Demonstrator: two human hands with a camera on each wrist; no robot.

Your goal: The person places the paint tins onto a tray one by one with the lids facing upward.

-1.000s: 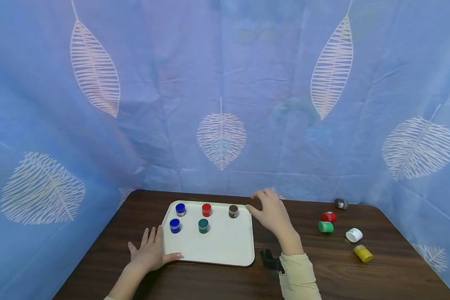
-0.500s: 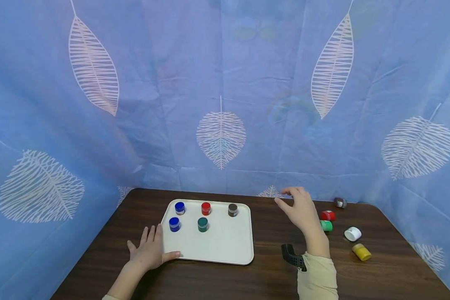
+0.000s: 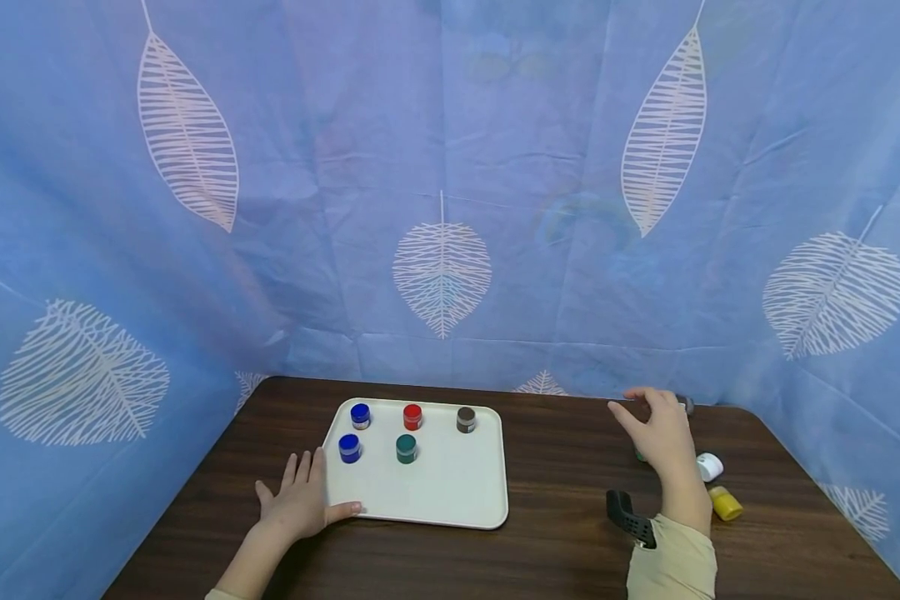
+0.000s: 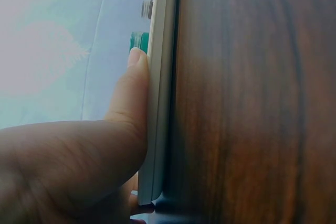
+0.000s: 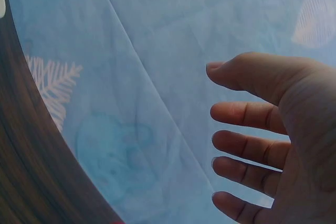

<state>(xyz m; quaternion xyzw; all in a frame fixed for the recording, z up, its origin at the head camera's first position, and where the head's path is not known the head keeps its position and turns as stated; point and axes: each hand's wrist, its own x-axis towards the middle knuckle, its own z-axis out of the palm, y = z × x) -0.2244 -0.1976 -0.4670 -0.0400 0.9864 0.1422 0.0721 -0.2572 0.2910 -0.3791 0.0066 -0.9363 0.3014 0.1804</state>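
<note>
Several small paint jars stand upright on a white tray (image 3: 450,492): two blue jars, one a blue jar (image 3: 349,449) nearer the front, a red jar (image 3: 412,417), a dark green jar (image 3: 407,449) and a brown jar (image 3: 466,420). At the tray's front left corner rests my left hand (image 3: 294,500), fingers spread along the left side and thumb lying straight on the front rim. My right hand (image 3: 663,433) holds nothing; in the right wrist view its fingers are apart and relaxed. It hovers by the loose jars at the right, hiding the red one and most of the light green one.
On the dark wooden table (image 3: 562,467), a white jar (image 3: 710,467) and a yellow jar (image 3: 725,504) lie tipped over at the right. A dark jar (image 3: 688,406) peeks out behind the right hand. A blue leaf-patterned cloth (image 3: 555,250) hangs behind the table.
My right hand has moved from beside the tray's back right corner rightward to the loose jars, with nothing in it. The left hand stays at the tray corner.
</note>
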